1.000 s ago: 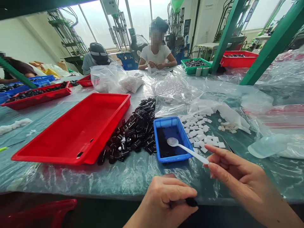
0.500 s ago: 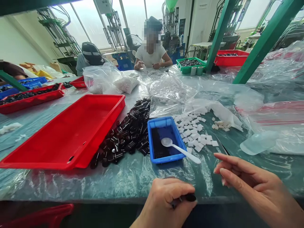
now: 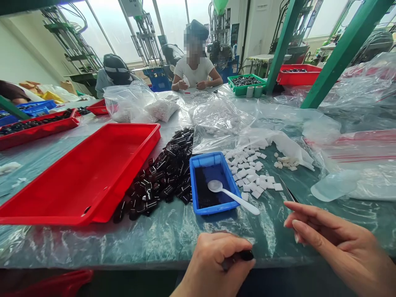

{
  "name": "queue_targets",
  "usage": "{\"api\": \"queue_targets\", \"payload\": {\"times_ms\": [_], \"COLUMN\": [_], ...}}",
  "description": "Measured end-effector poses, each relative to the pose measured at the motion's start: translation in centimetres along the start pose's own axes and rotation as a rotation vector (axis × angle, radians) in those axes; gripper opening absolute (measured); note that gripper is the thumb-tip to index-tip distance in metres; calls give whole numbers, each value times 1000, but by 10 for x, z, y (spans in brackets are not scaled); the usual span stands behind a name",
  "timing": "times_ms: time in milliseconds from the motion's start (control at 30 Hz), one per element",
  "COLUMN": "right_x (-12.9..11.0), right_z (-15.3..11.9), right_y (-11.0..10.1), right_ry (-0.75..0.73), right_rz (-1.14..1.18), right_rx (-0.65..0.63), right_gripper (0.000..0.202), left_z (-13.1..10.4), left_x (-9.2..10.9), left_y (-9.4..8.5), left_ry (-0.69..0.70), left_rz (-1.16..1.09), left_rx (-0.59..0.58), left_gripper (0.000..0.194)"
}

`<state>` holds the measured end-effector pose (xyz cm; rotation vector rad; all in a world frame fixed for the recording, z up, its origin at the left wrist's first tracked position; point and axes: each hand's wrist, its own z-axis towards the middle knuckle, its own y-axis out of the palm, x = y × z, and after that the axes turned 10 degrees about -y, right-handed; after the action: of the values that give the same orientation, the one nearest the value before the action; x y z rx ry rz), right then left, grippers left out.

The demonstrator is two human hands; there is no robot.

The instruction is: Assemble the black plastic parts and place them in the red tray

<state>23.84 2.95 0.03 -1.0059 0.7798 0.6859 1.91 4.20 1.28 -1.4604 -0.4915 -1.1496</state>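
My left hand [image 3: 218,262] is closed around a small glossy black part [image 3: 246,255] at the table's front edge. Only one end of that part shows between thumb and forefinger. To the right, my right hand [image 3: 334,237] hovers over the table, forefinger stretched out and thumb apart from it, with nothing visible in it. Just behind its fingertips lies a pair of dark tweezers [image 3: 288,192], partly hidden by the forefinger. A shallow blue tray [image 3: 213,209] holding dark material stands ahead of my hands, with a white plastic spoon [image 3: 232,195] leaning over its right rim.
Many black parts [image 3: 167,173] are heaped between the blue tray and a large red tray [image 3: 93,165]. White square pieces [image 3: 255,179] lie right of the blue tray, near clear plastic bags [image 3: 221,117]. Green posts [image 3: 346,53] rise at right. Across the table sits a co-worker [image 3: 195,68].
My right hand has shifted slightly right, nearer the tweezers' lower end. My left hand keeps hold of the black part, which has turned slightly. The view has shifted a little.
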Motion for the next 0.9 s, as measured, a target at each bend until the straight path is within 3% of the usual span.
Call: {"api": "queue_targets", "payload": {"times_ms": [200,433,900], "right_x": [4,13,14], "right_z": [-1,3,5], "right_y": [-4,-19,-23], "right_ry": [33,43,-33], "right_rz": [-14,116,118], "right_rx": [-8,-213,-160], "right_gripper": [50,38,30], "left_z": [-1,0,3], "left_x": [0,0,2], "left_y": [2,5,4], "left_ry": [35,123,68], "left_rz": [-11,-83,-52], "left_rx": [23,78,123], "left_gripper": [13,17,22]}}
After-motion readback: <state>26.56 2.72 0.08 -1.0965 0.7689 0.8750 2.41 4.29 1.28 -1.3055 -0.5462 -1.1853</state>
